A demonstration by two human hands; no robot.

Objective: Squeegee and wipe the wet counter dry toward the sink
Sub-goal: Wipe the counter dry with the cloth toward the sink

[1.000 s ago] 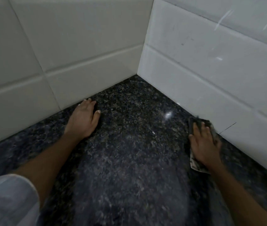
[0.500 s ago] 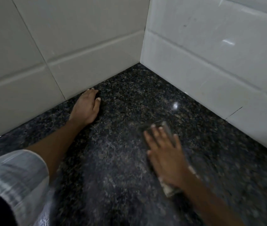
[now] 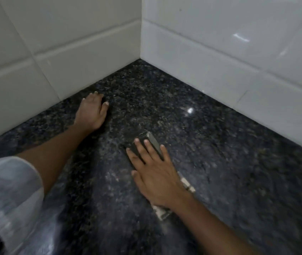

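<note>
Cloth [image 3: 153,142], folded into a dark pad with a pale patterned edge poking out near the wrist, lies flat on the black speckled desk [image 3: 238,172] under the right hand [image 3: 155,172]. There is only the head view to go through. In it the right grip is spread wide, fingers straight and palm down, pressing the pad rather than closing round it; it holds the cloth by weight alone. The left hand [image 3: 92,113] is likewise flat and empty, braced on the stone close to the left tiled wall [image 3: 36,61], well apart from the cloth. A pale sleeve [image 3: 8,190] shows at the lower left. No sink and no squeegee are in the picture, so which way the water ought to go cannot be told from here.

Risks, as I judge them: with nothing curled round it, the pad could slide out from under the palm or unfold on a fast stroke, leaving bare skin dragging over wet stone. Smeary grey patches between the hands suggest moisture is being spread about, and a soaked cloth would only move it. The corner [image 3: 141,60] where the walls meet is easy to miss, since a flat hand cannot push right into it. A braced palm on slick granite may also slip.
</note>
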